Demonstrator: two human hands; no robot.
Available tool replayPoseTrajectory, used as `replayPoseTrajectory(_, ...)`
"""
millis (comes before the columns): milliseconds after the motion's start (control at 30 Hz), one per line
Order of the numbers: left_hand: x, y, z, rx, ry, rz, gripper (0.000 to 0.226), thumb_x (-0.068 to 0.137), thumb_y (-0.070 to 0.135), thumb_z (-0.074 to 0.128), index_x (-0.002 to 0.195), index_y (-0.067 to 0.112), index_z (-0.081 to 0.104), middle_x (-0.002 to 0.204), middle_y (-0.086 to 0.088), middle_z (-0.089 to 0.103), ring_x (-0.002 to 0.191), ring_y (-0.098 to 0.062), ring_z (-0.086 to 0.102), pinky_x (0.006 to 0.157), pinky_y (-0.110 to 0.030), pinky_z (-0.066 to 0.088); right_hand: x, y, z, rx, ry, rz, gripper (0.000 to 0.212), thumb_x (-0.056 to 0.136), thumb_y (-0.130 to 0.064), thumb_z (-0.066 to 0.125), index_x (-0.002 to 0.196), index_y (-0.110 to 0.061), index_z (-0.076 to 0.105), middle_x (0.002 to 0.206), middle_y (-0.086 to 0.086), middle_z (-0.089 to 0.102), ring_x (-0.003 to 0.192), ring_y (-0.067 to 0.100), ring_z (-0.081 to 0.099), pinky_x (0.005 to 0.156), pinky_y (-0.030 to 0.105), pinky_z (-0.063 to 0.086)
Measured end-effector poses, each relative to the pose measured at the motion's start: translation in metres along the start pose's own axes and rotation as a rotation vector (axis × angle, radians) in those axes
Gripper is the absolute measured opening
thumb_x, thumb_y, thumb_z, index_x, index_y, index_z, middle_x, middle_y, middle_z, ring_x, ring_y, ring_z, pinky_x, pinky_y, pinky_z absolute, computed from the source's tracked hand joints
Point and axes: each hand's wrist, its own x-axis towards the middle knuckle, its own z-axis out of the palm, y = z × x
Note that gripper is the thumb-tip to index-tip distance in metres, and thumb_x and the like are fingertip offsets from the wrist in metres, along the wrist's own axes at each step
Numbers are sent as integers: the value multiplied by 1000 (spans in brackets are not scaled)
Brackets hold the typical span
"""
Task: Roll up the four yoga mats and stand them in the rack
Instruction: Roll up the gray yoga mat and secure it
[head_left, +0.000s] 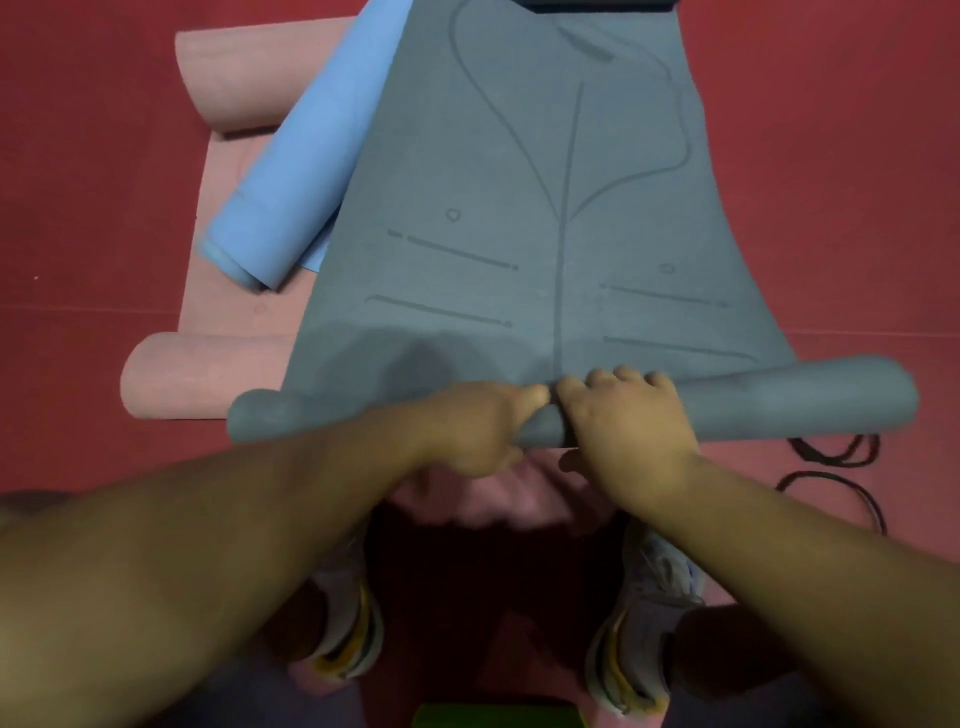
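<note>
A grey yoga mat (545, 208) with printed guide lines lies spread away from me on the red floor. Its near end is curled into a roll (779, 400) lying crosswise. My left hand (478, 426) and my right hand (628, 421) grip the middle of that roll side by side, fingers curled over its top. A light blue mat (291, 171) lies partly rolled to the left, its edge under the grey mat. Beneath both lies a pink mat (228, 322) with curled ends at the far left and near left.
My two feet in light shoes (639, 623) stand on pink mat just behind the roll. Black cords (841, 467) lie on the red floor (831, 156) at the right. A green edge (493, 717) shows at the bottom. A dark object (597, 5) sits at the top.
</note>
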Motion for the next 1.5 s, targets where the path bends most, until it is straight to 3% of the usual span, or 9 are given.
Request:
replayPoseTrajectory(100, -2, 0, -8, -21, -66, 28, 45, 84, 31, 72, 122, 26, 49, 114, -2, 66, 101, -25, 64, 84, -36, 52, 0, 3, 0, 75, -41, -13, 47, 80, -53, 71, 117, -30, 55, 112, 1, 70, 105, 26, 66, 75, 33, 39)
replayPoseTrajectory(300, -10, 24, 25, 412, 405, 12, 43, 88, 41, 64, 120, 26, 40, 106, -2, 65, 94, -28, 65, 74, -39, 47, 9, 17, -13, 195, -276, -45, 54, 75, -47, 76, 125, -36, 58, 112, 2, 70, 101, 28, 69, 68, 29, 41)
replayPoseTrajectory(533, 2, 0, -10, 79, 48, 16, 39, 81, 29, 69, 117, 32, 53, 110, 2, 70, 98, -25, 67, 69, -28, 42, -1, 3, 5, 81, -2, -34, 54, 78, -50, 74, 119, -27, 48, 114, 3, 65, 107, 28, 63, 83, 37, 42)
replayPoseTrajectory(800, -6, 23, 22, 442, 368, 16, 42, 91, 36, 60, 126, 27, 38, 106, -4, 65, 91, -30, 67, 65, -36, 37, 7, 16, -3, 159, -275, -22, 50, 79, -38, 70, 126, -33, 55, 116, 3, 68, 106, 29, 67, 70, 30, 42)
replayPoseTrajectory(933, 5, 3, 11, 301, 205, 23, 41, 87, 30, 64, 120, 28, 41, 106, -2, 68, 93, -29, 68, 64, -32, 37, -2, 4, 14, 146, -64, 6, 49, 81, -38, 69, 122, -27, 44, 118, 3, 62, 112, 29, 59, 88, 41, 46)
replayPoseTrajectory(1067, 5, -7, -17, -26, -90, 96, 43, 77, 18, 74, 111, 31, 51, 93, 13, 61, 81, -13, 58, 59, -19, 39, -1, 7, 14, 177, -36, -14, 41, 78, -38, 70, 113, -30, 48, 107, 1, 68, 101, 30, 67, 74, 36, 45)
replayPoseTrajectory(1200, 5, 8, 5, 220, 160, 58, 55, 75, 37, 74, 122, 33, 45, 107, 6, 61, 94, -22, 63, 76, -37, 54, 6, 23, -5, 126, -282, -31, 54, 74, -38, 76, 124, -34, 55, 111, 2, 69, 101, 29, 68, 68, 30, 43)
replayPoseTrajectory(1300, 6, 14, 33, 303, 309, 42, 57, 77, 40, 73, 120, 29, 38, 107, 0, 64, 96, -28, 67, 70, -39, 51, 8, 26, -10, 100, -384, -57, 64, 72, -41, 80, 130, -37, 53, 111, 2, 69, 102, 27, 68, 69, 30, 46)
replayPoseTrajectory(1500, 19, -2, 2, -85, -76, 13, 57, 71, 23, 78, 123, 28, 52, 104, 3, 67, 89, -22, 66, 74, -32, 55, -1, 7, 11, 59, -73, -39, 56, 79, -44, 74, 121, -26, 43, 117, 2, 63, 108, 28, 63, 84, 38, 45)
